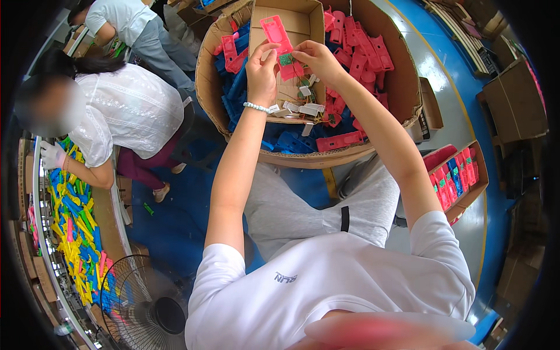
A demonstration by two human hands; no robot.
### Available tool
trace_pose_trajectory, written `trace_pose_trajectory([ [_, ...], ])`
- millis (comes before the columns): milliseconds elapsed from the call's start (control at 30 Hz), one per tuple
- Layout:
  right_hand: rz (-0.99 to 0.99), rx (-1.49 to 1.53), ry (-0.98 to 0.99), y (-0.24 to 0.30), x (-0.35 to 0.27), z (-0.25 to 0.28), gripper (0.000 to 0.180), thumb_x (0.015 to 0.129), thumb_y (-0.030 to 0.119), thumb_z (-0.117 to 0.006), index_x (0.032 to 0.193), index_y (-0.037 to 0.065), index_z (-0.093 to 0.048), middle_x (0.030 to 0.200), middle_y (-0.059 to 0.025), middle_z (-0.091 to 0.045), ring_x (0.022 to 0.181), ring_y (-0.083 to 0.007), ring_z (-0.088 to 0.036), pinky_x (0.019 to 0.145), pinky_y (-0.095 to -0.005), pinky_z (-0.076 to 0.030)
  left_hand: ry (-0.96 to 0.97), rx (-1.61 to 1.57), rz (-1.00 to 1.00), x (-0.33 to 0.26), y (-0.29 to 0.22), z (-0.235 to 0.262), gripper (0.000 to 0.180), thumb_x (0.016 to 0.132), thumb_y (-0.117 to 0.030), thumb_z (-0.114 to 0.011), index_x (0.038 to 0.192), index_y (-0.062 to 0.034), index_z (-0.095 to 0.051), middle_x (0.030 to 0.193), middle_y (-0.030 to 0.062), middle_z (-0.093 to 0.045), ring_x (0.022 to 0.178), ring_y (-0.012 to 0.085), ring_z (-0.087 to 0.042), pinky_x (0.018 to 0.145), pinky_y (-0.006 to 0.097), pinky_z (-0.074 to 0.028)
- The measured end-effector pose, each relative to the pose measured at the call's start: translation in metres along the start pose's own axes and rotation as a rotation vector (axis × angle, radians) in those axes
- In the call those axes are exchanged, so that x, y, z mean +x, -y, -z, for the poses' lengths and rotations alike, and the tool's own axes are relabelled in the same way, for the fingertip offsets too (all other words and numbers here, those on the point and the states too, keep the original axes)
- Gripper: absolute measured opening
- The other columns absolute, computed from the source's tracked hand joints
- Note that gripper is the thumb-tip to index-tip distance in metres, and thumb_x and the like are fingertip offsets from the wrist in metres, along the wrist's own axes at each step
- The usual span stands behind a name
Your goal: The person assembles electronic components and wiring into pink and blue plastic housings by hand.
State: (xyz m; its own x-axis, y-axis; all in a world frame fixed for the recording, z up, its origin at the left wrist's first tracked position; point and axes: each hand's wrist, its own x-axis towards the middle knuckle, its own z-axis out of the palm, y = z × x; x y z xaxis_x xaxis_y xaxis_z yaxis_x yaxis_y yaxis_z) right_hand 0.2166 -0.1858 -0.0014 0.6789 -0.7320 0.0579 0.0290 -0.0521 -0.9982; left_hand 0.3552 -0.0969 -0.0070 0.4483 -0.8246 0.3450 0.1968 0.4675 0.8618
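Observation:
Both arms reach forward over a small open cardboard box that rests on top of a large round carton. With thumb and fingers my left hand pinches a long pink plastic shell by its lower left side. Just below that shell is a small green circuit board, and my right hand is closed at its right edge. Another pink piece shows under the board; whether it is joined to it I cannot tell. White parts with thin wires lie in the small box.
Pink shells and blue shells fill the round carton. To my right stands a box of pink and blue shells with green boards. A fan is at lower left. Two people work at left beside a belt of colourful plastic parts.

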Motion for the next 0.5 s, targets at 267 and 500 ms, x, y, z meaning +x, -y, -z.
trace_pose_trajectory([
  [267, 0.119, -0.092, -0.077, 0.0019, -0.0017, 0.0023, 0.022, 0.094, 0.019, -0.063, 0.105, 0.0, -0.061, 0.089, -0.0036, -0.065, 0.076, -0.0066, -0.056, 0.061, -0.0224, -0.045, 0.027, -0.045, 0.019, -0.0017, -0.0053, -0.0075, 0.022, 0.09, 0.004, -0.055, 0.112, 0.0037, -0.06, 0.111, 0.011, -0.062, 0.095, 0.0176, -0.064, 0.085, 0.033, -0.055],
  [500, 0.159, -0.038, -0.088, -0.0023, 0.0001, 0.0032, 0.023, 0.092, 0.017, -0.065, 0.108, 0.001, -0.061, 0.09, -0.0055, -0.066, 0.076, -0.007, -0.057, 0.06, -0.0218, -0.044, 0.04, 0.011, 0.022, -0.0023, -0.0024, -0.0041, 0.029, 0.087, 0.006, -0.055, 0.116, 0.0042, -0.058, 0.105, 0.0115, -0.064, 0.092, 0.0163, -0.064, 0.084, 0.031, -0.055],
])
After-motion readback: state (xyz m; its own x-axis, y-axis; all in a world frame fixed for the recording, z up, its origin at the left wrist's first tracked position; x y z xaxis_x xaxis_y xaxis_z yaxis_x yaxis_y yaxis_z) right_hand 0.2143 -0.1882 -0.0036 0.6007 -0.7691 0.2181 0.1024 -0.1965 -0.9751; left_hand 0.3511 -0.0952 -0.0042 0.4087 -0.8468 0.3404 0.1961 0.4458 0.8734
